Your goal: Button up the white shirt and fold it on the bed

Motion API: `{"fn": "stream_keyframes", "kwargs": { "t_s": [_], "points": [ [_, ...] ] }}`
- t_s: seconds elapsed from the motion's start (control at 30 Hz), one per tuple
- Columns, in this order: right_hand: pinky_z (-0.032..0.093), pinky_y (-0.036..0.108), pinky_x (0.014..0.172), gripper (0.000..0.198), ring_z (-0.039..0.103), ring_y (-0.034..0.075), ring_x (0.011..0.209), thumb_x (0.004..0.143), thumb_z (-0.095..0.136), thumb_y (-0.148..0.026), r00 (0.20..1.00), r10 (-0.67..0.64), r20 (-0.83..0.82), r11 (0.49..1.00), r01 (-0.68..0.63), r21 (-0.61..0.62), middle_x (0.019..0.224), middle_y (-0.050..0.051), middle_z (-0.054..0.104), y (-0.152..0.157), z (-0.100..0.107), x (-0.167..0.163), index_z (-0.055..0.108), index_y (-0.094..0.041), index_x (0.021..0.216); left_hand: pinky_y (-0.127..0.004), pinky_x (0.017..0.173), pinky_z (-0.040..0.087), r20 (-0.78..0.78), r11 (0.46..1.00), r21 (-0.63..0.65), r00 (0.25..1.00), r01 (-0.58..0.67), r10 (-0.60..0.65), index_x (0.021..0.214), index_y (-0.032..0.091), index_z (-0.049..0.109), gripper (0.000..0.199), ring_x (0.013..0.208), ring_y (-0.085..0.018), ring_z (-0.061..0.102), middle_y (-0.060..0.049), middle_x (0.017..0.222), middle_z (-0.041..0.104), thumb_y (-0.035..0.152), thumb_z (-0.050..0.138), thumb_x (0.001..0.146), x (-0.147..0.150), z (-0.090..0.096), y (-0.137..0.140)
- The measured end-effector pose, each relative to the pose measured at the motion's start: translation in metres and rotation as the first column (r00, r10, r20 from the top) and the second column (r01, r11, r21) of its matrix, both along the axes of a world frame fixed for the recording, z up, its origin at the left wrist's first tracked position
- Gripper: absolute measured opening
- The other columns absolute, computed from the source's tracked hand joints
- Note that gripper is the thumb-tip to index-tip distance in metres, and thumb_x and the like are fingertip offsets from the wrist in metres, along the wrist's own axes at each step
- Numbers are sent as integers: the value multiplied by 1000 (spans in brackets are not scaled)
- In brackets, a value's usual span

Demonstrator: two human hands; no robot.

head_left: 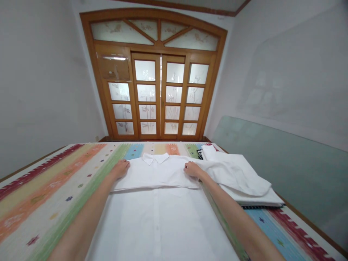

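A white collared shirt (pixel 156 221) lies front up, its collar (pixel 155 158) at the far end and its button strip running towards me. One sleeve (pixel 152 183) crosses the chest from side to side. At the left shoulder edge, my left hand (pixel 121 168) is closed with its fingers curled on the cloth. My right hand (pixel 192 169) pinches the fabric near the right shoulder. From there the other sleeve (pixel 236 174) stretches out to the right, lying over a stack of folded white cloth. The fingertips of both hands are partly hidden.
The folded white cloth (pixel 263 198) with a dark edge sits at the right, near a small black-and-white item (pixel 200 154). Beneath everything is a striped, patterned cover (pixel 78 174). A pale green panel (pixel 280 159) stands along the right wall; wooden glazed doors (pixel 160 94) are beyond.
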State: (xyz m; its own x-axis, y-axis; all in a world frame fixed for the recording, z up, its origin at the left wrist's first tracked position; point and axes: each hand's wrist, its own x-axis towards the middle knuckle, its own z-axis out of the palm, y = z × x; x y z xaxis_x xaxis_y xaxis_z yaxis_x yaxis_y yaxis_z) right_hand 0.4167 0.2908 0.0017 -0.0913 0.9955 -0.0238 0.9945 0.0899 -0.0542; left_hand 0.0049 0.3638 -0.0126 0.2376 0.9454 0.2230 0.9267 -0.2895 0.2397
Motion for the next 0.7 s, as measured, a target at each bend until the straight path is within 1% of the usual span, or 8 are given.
{"fn": "stream_keyframes", "kwargs": {
  "t_s": [0.13,0.2,0.3,0.37,0.43,0.53,0.63,0.7],
  "points": [
    [40,26,70,23,64,21,89,85,50,-24,999,8,-46,1000,-9,-27,100,12,71,4,-3,9,65,-14,99,-32,91,43,-127,1000,-11,992,-9,7,92,13,64,30,101,-24,60,-16,103,65,27,37,89,-6,-4,4],
    [39,24,69,20,64,18,86,86,50,-21,997,18,-71,999,-20,-29,97,10,71,5,-4,13,64,-16,99,-32,88,43,-144,998,-19,988,-54,50,93,13,62,30,100,-24,60,-15,104,64,28,36,91,-10,-5,5],
    [38,23,72,21,62,16,91,91,44,-20,994,23,-108,1000,-23,1,101,8,70,6,-5,16,60,-17,105,-31,84,44,-119,987,-20,981,-159,155,97,15,58,29,99,-23,61,-13,105,65,29,33,94,-15,-5,5],
    [38,24,75,23,60,17,95,93,40,-20,990,11,-140,999,-3,54,104,8,68,6,-7,15,56,-18,109,-30,84,43,-107,978,-13,972,-210,208,98,16,57,28,101,-22,61,-12,106,65,28,32,95,-17,-6,5],
    [38,26,78,22,59,18,97,93,41,-18,988,-4,-156,993,22,117,104,9,67,5,-10,13,56,-18,109,-29,85,43,-111,973,-3,967,-232,230,98,17,57,27,103,-22,60,-12,108,64,27,32,95,-18,-7,4],
    [39,31,84,23,56,23,104,89,44,-14,997,-33,-73,971,49,234,108,13,65,0,-13,6,60,-16,105,-30,84,44,-121,967,14,960,-254,254,100,16,57,28,104,-22,59,-12,109,63,26,32,95,-16,-7,-1],
    [38,36,91,28,50,28,113,88,45,-14,1000,-27,10,941,22,337,117,16,61,-6,-16,-10,63,-14,108,-32,82,45,-135,958,51,949,-282,286,102,15,59,30,102,-25,60,-14,110,62,24,31,94,-8,-5,-8],
    [37,37,97,31,48,28,117,90,43,-19,999,38,-20,938,-29,344,126,15,58,-10,-18,-27,62,-14,114,-34,83,45,-143,954,103,945,-280,293,106,13,59,31,105,-26,58,-16,114,60,19,32,92,1,-3,-14]
  ]
}}
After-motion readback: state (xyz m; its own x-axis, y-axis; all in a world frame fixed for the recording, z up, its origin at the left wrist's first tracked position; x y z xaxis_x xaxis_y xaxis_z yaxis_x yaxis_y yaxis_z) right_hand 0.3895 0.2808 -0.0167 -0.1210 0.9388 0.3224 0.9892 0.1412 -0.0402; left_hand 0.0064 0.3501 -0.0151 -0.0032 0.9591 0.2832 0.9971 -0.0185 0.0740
